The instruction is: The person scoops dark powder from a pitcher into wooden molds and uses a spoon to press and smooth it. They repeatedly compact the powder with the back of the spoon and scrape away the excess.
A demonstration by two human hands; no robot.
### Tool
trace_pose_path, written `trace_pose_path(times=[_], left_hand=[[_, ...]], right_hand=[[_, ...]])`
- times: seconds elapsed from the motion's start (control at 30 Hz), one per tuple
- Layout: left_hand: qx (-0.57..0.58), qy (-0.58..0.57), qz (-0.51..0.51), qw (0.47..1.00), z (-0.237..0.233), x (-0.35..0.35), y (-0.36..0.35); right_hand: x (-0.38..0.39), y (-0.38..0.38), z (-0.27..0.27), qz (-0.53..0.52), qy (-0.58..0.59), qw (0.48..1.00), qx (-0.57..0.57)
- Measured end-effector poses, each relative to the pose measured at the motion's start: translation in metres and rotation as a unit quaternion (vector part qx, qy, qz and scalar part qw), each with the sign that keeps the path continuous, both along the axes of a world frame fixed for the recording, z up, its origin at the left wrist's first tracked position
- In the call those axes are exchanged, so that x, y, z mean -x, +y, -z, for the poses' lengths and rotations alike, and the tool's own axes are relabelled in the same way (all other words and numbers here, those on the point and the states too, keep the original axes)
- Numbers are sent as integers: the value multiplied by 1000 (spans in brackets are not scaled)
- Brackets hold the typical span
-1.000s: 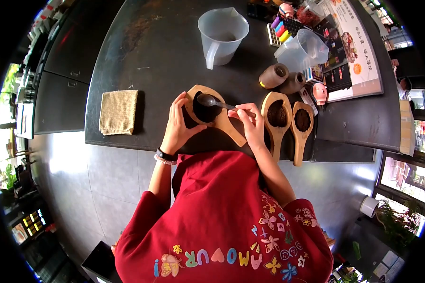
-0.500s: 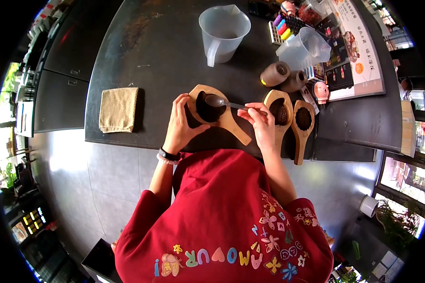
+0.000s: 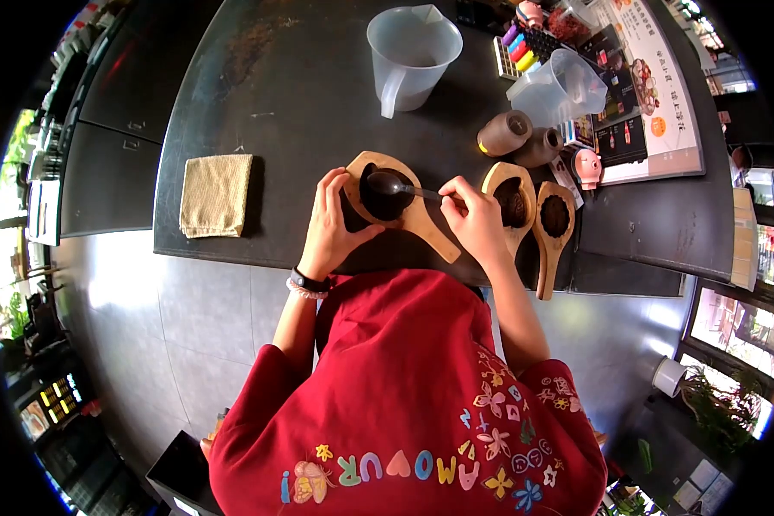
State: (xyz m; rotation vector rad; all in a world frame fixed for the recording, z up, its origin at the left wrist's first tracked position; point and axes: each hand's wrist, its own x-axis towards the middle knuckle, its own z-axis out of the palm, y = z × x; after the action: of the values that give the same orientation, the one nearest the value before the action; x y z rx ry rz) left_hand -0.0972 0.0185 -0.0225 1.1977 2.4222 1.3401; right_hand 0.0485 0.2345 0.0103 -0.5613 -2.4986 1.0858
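Note:
A wooden mould (image 3: 427, 234) with a handle lies near the table's front edge, its hollow filled with dark brown powder or paste (image 3: 385, 202). My left hand (image 3: 328, 224) grips the rim of this mould, thumb at the near side and fingers along the left. In my right hand (image 3: 475, 219) is a spoon (image 3: 402, 186), its handle pinched between thumb and fingers. The bowl of the spoon overlaps the dark filling. Just right of that hand lie a second wooden mould (image 3: 493, 178) with a carved hollow and a third wooden mould (image 3: 545, 249) with a dark hollow.
A folded tan cloth (image 3: 217, 196) lies at left. Behind the moulds stand a clear plastic jug (image 3: 411, 64), a second clear jug (image 3: 559, 90) and two brown jars (image 3: 504, 134). A printed menu board (image 3: 654, 95), a pink pig figurine (image 3: 587, 168) and coloured markers (image 3: 519, 52) occupy the right.
My right hand has turned over the spoon handle, with its fingers curled in more. The spoon's bowl has shifted slightly left within the mould. My left hand keeps its hold.

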Motion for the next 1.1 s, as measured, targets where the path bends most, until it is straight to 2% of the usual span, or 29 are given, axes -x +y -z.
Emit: trace_pose_path(times=[0.07, 0.1, 0.2, 0.37, 0.47, 0.53, 0.57, 0.6, 0.67, 0.77, 0.93, 1.1], left_hand=[[4, -8, -5, 1000, -2, -1, 0], [3, -8, -6, 1000, -1, -1, -1], [-1, -7, -8, 1000, 1, -1, -2], [-20, -17, -9, 1000, 0, -4, -4], [19, 91, -66, 993, -9, -17, -3], [29, 142, -60, 988, -20, -30, -4], [-7, 146, -14, 989, -34, -36, -3], [-18, 109, 79, 991, -42, -41, -5], [0, 40, 214, 976, -52, -57, 1], [42, 49, 343, 937, -49, -71, 15], [77, 93, 364, 924, -31, -77, 21], [104, 95, 372, 917, -35, -79, 21]], right_hand=[[2, -3, -9, -31, -9, 994, -103], [2, -3, -11, -53, -9, 991, -119], [-4, -4, -19, -100, -25, 987, -127], [-19, -5, -8, -88, -12, 986, -140], [-18, -5, -2, -71, 0, 984, -162], [-15, -4, 1, -57, 3, 983, -175], [-15, -4, 4, -55, 2, 982, -180], [-14, -3, 7, -54, 0, 981, -185], [-15, -4, 8, -51, -4, 980, -192], [-14, -6, 6, -46, -12, 980, -193], [-14, -8, 5, -42, -24, 983, -178], [-17, -10, 3, -49, 12, 990, -135]])
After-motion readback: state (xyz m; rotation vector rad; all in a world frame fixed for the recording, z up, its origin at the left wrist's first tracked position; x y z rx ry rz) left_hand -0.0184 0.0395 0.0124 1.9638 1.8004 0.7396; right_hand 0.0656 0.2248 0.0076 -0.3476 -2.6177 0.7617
